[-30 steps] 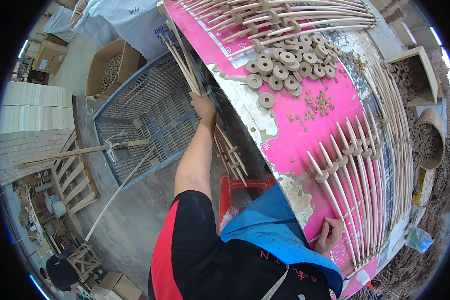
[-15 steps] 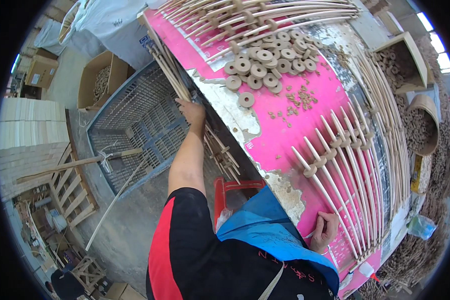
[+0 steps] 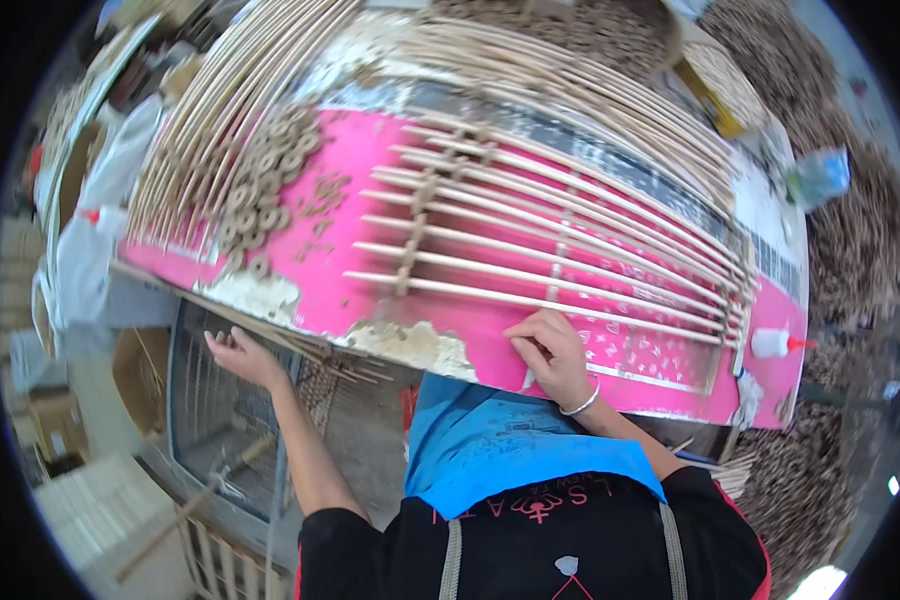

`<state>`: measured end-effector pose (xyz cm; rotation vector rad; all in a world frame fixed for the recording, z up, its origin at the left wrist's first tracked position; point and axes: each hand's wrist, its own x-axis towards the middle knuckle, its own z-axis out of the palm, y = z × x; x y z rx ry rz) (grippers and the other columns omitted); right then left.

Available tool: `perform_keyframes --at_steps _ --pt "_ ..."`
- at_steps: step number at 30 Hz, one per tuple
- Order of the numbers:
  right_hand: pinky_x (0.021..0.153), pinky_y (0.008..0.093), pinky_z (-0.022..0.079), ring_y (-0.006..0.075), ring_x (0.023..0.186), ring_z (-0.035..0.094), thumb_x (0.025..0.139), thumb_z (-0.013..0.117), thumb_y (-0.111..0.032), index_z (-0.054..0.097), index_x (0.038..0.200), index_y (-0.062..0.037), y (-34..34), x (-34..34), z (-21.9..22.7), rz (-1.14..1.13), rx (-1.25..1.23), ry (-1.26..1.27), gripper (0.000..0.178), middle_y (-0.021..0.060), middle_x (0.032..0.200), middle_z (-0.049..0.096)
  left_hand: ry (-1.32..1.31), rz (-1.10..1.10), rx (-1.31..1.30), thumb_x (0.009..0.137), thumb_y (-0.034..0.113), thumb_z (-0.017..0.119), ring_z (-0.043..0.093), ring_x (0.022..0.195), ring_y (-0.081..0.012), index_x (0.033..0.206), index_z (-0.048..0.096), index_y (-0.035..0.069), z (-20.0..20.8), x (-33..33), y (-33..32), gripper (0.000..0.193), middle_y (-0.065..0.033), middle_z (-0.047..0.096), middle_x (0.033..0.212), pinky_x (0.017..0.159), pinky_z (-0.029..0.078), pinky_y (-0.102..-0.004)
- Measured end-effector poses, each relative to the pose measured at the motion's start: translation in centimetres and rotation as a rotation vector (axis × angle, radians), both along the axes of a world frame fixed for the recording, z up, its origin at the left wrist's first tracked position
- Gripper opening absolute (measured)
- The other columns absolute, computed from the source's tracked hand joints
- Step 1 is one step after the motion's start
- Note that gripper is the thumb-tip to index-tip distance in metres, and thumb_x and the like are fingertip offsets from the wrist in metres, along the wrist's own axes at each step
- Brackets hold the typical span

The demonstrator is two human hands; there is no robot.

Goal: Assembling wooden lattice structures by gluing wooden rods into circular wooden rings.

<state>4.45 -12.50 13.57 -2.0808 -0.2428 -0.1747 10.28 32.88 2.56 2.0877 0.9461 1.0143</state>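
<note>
My left hand [image 3: 244,357] is off the table's near-left edge, fingers apart and holding nothing. Close to it, a bundle of thin wooden sticks [image 3: 305,345] lies below the edge. My right hand [image 3: 555,350] rests at the near edge of the pink tabletop [image 3: 320,290] with its fingers curled together; what they hold, if anything, I cannot make out. Just beyond it lies a row of wooden rods [image 3: 530,297], side by side, with small rings [image 3: 407,262] threaded near their left ends. A pile of loose wooden rings [image 3: 255,205] and small wooden bits [image 3: 320,205] lie farther left.
More rods lie at the far left [image 3: 210,120] and along the far side [image 3: 590,85]. A white bottle with a red tip [image 3: 770,343] stands at the right, near a clear plastic bottle [image 3: 818,178]. A grey plastic crate [image 3: 185,400] and a cardboard box [image 3: 140,375] sit at lower left.
My left hand has let go of the stick bundle and opened beside it. The view has swung to the right, bringing the rod row to the middle. My right hand stays curled at the table edge.
</note>
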Motion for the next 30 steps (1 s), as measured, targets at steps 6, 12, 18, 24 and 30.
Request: perform_keyframes --at_steps 6,12,18,24,30 --pt "0.07 0.0363 0.052 0.0251 0.082 0.066 0.091 0.072 -0.002 0.075 0.101 -0.0032 -4.9 -4.8 1.2 -0.086 0.136 -0.013 0.01 0.0105 0.087 0.068 -0.288 -0.878 0.144 0.103 0.005 0.062 0.065 0.109 -0.0224 0.126 0.066 0.0 14.1 7.1 -17.3 0.025 -0.0115 0.069 0.12 0.092 0.051 -0.0365" --pt "0.07 0.0374 0.053 0.0268 0.079 0.067 0.092 0.071 -0.006 0.073 0.099 -0.0028 -9.3 -8.6 -0.5 -0.27 0.12 -0.019 0.008 0.0118 0.084 0.068 0.011 -1.68 0.48 0.094 0.009 0.068 0.064 0.116 -0.0371 0.118 0.068 0.01 18.6 14.8 -35.5 0.024 -0.0114 0.07 0.124 0.1 0.05 -0.0456" --pt "0.072 0.0396 0.054 0.0289 0.084 0.067 0.092 0.072 -0.01 0.072 0.1 -0.0043 -9.0 -8.4 -1.0 -0.227 0.034 -0.077 0.01 0.0108 0.089 0.067 0.224 -1.925 0.76 0.089 0.019 0.075 0.059 0.126 -0.0391 0.129 0.06 0.012 15.8 19.3 -43.3 0.043 -0.0169 0.063 0.137 0.105 0.047 -0.0482" --pt "0.071 0.0385 0.054 0.026 0.082 0.066 0.091 0.074 -0.01 0.072 0.102 -0.0063 -9.1 -8.5 -0.5 -0.229 0.018 -0.082 0.012 0.0092 0.086 0.065 0.436 -2.003 0.824 0.086 0.018 0.073 0.062 0.119 -0.0412 0.151 0.047 0.013 15.0 20.5 -44.5 0.07 -0.0193 0.065 0.13 0.101 0.05 -0.0503" --pt "0.071 0.0369 0.055 0.025 0.083 0.066 0.091 0.075 -0.011 0.072 0.103 -0.007 -9.1 -8.3 -0.8 -0.227 0.013 -0.099 0.013 0.0086 0.087 0.066 0.399 -1.959 1.015 0.081 0.009 0.068 0.063 0.111 -0.0405 0.148 0.048 0.004 14.4 20.5 -45.0 0.071 -0.0203 0.063 0.121 0.098 0.051 -0.0491"
